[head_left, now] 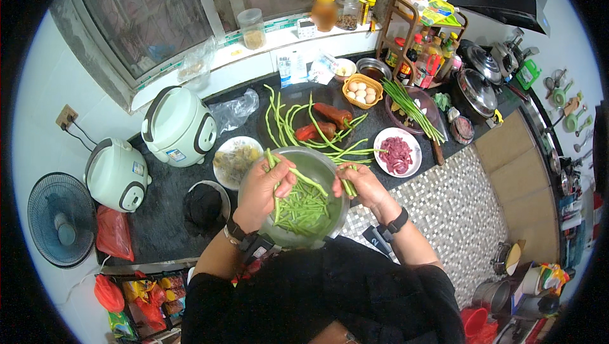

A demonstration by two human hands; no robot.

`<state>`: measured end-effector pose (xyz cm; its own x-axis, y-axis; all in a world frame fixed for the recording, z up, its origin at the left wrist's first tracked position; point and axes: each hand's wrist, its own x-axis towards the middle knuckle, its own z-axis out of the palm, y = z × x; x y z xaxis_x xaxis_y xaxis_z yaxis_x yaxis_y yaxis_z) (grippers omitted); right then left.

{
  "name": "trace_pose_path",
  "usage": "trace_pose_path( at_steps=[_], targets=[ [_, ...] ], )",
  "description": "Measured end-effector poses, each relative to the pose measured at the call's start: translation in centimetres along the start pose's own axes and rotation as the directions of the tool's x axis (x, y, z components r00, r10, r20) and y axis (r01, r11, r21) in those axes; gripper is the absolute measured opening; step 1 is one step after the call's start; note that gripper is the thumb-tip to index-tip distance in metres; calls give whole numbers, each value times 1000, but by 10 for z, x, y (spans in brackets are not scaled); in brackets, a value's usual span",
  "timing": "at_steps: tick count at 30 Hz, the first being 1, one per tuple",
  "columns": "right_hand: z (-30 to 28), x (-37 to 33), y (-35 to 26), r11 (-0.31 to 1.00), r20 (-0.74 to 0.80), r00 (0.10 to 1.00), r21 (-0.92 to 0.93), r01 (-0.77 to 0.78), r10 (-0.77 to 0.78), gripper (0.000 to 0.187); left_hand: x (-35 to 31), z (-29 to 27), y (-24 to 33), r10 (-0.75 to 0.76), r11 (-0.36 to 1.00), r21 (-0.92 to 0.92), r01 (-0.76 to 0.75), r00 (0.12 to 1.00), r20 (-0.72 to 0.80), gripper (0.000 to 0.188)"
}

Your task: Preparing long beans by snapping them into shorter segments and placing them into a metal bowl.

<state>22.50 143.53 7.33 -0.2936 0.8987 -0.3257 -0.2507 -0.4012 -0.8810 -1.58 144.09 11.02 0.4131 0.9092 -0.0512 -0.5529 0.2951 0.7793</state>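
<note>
My left hand (pixel 259 193) is closed around a long green bean (pixel 276 205), above the left side of a metal bowl (pixel 341 216). At the bowl's right edge, my right hand (pixel 363 186) pinches several short green bean pieces (pixel 348 183). Inside the bowl lies a pile of short bean pieces (pixel 301 209). Just beyond it, whole long beans (pixel 274 117) are spread over the dark counter, with red peppers (pixel 334 116) among them. A white plate (pixel 415 164) with sliced red meat (pixel 396 155) stands to the right.
A plate of greyish food (pixel 236 165) and a black-filled container (pixel 206 205) sit left of the bowl. Two pale green rice cookers (pixel 179 127) and a fan (pixel 60 220) stand farther left. Behind are an egg basket (pixel 350 94), scallions (pixel 413 109), a knife handle (pixel 438 153) and a bottle rack (pixel 393 33).
</note>
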Motion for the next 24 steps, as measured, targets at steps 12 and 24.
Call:
trace_pose_path(
  at_steps=[12, 24],
  targets=[
    [19, -16, -13, 993, 266, 958, 35, -117, 104, 13, 6, -14, -22, -132, 984, -130, 120, 987, -94, 22],
    [15, -4, -9, 998, 18, 998, 15, -68, 68, 7, 0, -4, -11, -160, 987, 23, 160, 987, 28, 24]
  ],
)
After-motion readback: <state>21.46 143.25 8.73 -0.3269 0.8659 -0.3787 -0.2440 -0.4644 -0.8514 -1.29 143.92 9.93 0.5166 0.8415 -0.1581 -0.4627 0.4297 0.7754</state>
